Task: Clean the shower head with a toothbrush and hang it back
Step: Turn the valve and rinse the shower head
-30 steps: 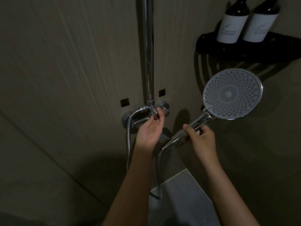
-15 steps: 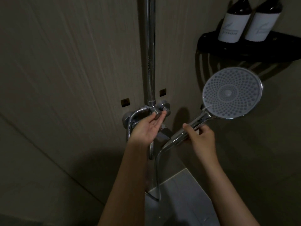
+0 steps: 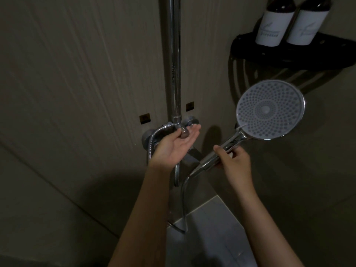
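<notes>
The shower head [image 3: 269, 109] stands up and to the right of the right hand [image 3: 236, 162], whose fingers wrap its chrome handle. The nozzle face is turned toward the person, probably to be within reach for scrubbing. Beside that hand, the left hand [image 3: 173, 146] lies palm up with straight fingers under the mixer knob [image 3: 184, 133], apparently touching it. The hose [image 3: 183, 199] loops below both hands. No toothbrush shows.
</notes>
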Action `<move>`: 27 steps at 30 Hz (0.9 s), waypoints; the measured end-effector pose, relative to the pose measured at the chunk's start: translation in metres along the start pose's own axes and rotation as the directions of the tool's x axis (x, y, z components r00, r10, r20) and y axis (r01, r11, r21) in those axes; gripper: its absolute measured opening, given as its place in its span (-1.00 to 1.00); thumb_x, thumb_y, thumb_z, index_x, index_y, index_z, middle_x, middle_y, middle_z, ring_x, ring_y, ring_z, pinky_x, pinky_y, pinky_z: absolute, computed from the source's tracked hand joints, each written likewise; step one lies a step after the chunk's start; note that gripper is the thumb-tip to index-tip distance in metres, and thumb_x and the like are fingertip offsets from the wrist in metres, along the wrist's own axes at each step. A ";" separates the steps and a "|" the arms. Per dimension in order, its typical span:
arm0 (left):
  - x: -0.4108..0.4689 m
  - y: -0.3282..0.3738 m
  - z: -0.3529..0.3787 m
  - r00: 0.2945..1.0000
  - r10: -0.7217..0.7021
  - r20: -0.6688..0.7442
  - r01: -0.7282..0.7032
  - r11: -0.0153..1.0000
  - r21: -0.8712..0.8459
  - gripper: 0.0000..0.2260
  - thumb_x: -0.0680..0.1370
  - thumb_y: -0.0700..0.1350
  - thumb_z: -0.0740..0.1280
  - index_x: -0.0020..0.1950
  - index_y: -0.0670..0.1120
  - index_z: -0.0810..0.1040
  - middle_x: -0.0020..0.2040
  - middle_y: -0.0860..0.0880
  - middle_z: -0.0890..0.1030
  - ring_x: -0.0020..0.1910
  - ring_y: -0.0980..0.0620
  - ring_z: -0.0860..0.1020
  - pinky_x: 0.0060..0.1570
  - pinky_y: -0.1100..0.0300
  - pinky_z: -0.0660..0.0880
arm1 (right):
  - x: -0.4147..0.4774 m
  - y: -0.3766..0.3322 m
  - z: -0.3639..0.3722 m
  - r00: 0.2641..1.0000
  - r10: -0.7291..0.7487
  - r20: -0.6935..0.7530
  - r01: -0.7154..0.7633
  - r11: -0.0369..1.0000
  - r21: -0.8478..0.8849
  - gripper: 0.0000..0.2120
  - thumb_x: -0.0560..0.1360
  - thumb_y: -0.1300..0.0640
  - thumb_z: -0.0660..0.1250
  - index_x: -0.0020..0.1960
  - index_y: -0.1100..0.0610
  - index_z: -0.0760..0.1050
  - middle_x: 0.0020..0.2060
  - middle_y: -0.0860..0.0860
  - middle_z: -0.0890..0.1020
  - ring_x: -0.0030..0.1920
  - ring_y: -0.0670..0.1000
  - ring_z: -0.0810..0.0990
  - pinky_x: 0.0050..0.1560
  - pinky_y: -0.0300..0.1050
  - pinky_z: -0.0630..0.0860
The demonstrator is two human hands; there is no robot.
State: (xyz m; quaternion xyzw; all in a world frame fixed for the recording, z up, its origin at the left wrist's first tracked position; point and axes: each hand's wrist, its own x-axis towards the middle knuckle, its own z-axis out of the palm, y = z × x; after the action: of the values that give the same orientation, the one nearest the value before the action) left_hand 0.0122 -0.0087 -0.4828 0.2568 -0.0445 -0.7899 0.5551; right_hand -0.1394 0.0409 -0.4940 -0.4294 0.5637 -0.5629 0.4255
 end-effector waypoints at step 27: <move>-0.002 -0.032 -0.032 0.945 0.247 -0.215 -0.062 0.780 0.623 -0.78 0.57 -0.12 0.28 0.17 -0.19 0.50 0.15 -0.16 0.59 0.21 -0.08 0.53 0.30 0.04 0.40 | 0.004 0.025 -0.023 0.993 0.057 -0.104 -0.062 0.997 -0.053 -0.92 0.43 0.15 0.43 -0.19 0.10 0.54 -0.22 0.11 0.66 -0.14 0.11 0.67 0.04 0.22 0.58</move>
State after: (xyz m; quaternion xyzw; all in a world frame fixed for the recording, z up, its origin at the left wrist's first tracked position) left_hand -0.0002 0.0120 -0.5216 0.5279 -0.2368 -0.6391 0.5068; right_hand -0.1630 0.0434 -0.5188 -0.3946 0.6129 -0.5553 0.4004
